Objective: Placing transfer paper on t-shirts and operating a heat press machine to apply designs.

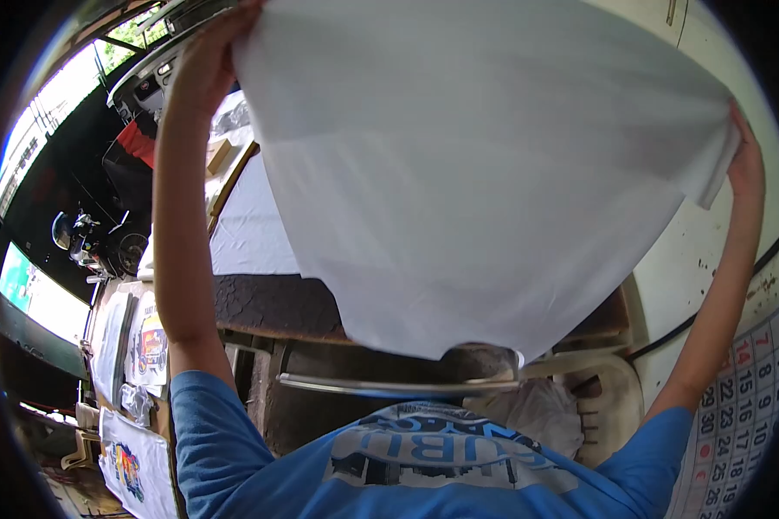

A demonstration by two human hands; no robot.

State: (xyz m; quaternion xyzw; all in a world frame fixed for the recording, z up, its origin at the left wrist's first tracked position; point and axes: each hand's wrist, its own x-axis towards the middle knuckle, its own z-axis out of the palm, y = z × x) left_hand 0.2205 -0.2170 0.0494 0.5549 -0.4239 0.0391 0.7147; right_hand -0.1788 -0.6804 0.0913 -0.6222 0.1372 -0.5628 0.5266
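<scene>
A white T-shirt (485, 182) is stretched wide in front of me, held up by both hands, and fills much of the head view. Its curved neck opening hangs toward me at the lower middle. My left hand (221, 52) grips one edge at the upper left; its fingertips are partly hidden at the top of the picture. At the far right, my right hand (747, 160) is closed on the opposite edge, where a fold of cloth hangs down. Beneath the shirt, white cloth (255, 229) lies on a dark-edged worktable (277, 304), mostly covered from sight.
A cream plastic chair (619, 402) with a clear plastic bag (541, 419) stands below the table. Printed white shirts (150, 342) lie on a surface at left. A grey machine (147, 86) stands at upper left, a motorcycle (104, 246) beyond. A wall calendar (740, 424) hangs at right.
</scene>
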